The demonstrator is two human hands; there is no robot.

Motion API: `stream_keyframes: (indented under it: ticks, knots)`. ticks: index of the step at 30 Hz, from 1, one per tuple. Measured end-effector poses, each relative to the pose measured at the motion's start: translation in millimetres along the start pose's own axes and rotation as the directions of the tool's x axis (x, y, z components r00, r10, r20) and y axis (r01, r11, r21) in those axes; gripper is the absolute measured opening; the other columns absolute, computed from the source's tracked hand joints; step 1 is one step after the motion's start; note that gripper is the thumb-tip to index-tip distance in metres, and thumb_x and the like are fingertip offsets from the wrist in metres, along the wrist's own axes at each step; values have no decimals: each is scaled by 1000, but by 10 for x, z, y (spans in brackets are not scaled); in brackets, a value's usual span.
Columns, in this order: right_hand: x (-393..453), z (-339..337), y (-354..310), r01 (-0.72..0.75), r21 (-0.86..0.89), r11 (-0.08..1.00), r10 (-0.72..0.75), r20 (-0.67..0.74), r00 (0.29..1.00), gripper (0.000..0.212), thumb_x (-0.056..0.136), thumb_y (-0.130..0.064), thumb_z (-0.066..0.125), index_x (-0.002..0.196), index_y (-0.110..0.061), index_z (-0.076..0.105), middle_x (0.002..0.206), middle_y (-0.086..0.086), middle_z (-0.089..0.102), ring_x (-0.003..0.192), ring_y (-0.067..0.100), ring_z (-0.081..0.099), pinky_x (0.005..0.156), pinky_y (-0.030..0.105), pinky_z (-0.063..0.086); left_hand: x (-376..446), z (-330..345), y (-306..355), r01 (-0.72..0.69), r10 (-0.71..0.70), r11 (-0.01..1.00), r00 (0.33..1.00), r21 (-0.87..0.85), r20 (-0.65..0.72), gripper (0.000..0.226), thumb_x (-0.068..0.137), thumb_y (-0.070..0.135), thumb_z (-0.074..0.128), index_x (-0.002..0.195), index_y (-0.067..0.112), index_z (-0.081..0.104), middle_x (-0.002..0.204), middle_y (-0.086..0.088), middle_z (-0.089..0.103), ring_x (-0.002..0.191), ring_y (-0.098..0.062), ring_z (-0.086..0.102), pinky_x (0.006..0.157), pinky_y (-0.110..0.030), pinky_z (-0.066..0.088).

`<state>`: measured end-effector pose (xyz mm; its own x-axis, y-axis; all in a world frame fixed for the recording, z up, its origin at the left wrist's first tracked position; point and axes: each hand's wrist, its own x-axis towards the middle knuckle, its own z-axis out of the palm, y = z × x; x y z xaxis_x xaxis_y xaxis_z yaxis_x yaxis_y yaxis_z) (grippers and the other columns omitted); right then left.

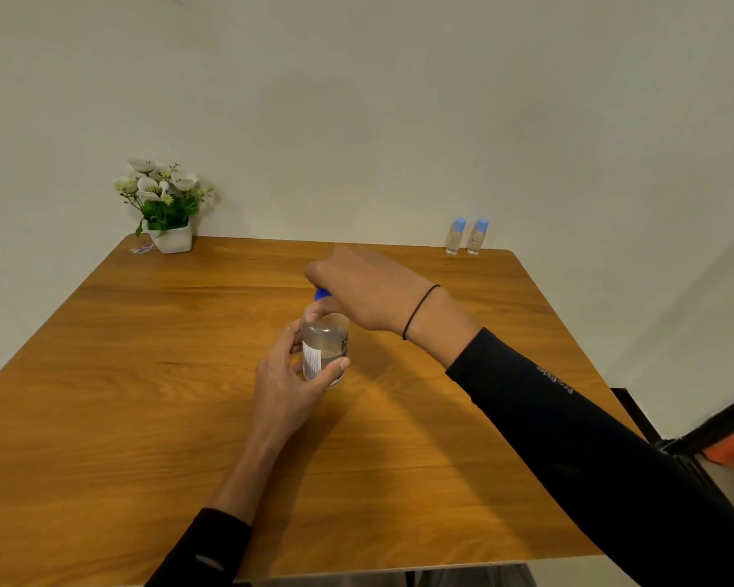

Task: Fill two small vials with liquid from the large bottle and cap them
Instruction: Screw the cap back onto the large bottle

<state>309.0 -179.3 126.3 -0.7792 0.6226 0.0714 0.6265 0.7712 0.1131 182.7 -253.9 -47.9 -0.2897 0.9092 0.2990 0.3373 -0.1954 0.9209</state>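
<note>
Sitting far to the left of the large bottle (325, 345), at the back corner of the wooden table (145, 417): a white pot of white artificial flowers (164, 203), with a small scrap of packaging (141, 248) lying just beside it. Standing upright near the table's middle, that clear bottle, part full of liquid and bearing a white label. Wrapping around the bottle's lower body from the left, the left hand (287, 381), thumb lying across the front, fingers curling behind. Reaching over the bottle from the right, the right hand (363, 292), fingers closing down on the blue cap (322, 294), still sitting on the bottle's neck. Circling the right wrist, a thin black band (418, 311). Standing far behind and to the right of the bottle, at the table's back edge, two small vials (466, 237) side by side, each wearing a light blue cap.
</note>
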Motion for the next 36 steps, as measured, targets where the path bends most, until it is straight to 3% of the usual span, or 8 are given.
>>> stream_keyframes:
  ticks: [4,9,16,21,23,29,32,36]
  knots:
    - [2,39,6,31,5,999,-31,-10,999,44,95,-58,66,109,-17,53,95,1,53,77,20,53,58,28,38,5,-6,-5,0,0,1000,1000,1,2,69,79,32,93,134,41,53,123,33,58,113,24,54,89,-19,55]
    - [-6,-1,6,115,101,988,-122,59,991,10,99,-12,66,104,-17,59,100,2,59,86,25,57,65,33,46,19,-15,-26,-7,7,1000,1000,-15,11,71,78,35,93,138,35,55,126,25,64,116,15,58,87,-13,55]
    - [-18,13,-20,2,-64,998,0,23,1000,47,96,-60,62,107,-16,55,84,-1,47,75,21,52,62,32,40,13,-2,1,-4,4,1000,1000,-14,2,69,79,31,93,135,40,54,121,33,60,113,20,57,87,-18,55]
    - [11,-3,18,128,92,988,-134,66,989,17,96,-8,67,109,-17,62,105,3,60,90,25,58,71,36,49,13,-12,-12,-4,4,1000,1000,-18,9,71,78,34,93,136,41,53,125,28,61,115,18,56,89,-19,54]
    - [26,-19,10,76,69,995,-80,69,994,7,99,-18,67,96,-14,62,92,3,60,82,28,61,66,37,49,12,-8,-25,-3,3,1000,1000,-17,5,70,78,36,92,137,39,54,125,29,62,116,16,57,89,-21,56]
    - [24,5,-1,17,-47,999,-13,75,997,54,87,-66,71,96,-17,49,87,1,49,67,16,46,54,27,32,12,-4,-25,-6,7,1000,1000,-18,7,68,79,37,92,135,40,54,119,40,61,114,18,57,88,-19,54]
    - [15,15,33,64,112,992,-78,119,990,63,85,-33,84,136,-25,48,117,2,56,92,21,56,70,33,50,23,-11,-33,-3,3,1000,1000,-18,3,69,78,39,92,137,39,55,126,27,64,116,13,58,90,-23,56]
    - [12,-28,37,111,67,992,-116,69,991,9,97,-9,67,100,-15,60,93,3,61,83,25,60,63,34,45,17,-11,-30,-3,3,1000,1000,-15,3,72,78,36,93,137,41,53,127,29,61,116,14,58,90,-24,58]
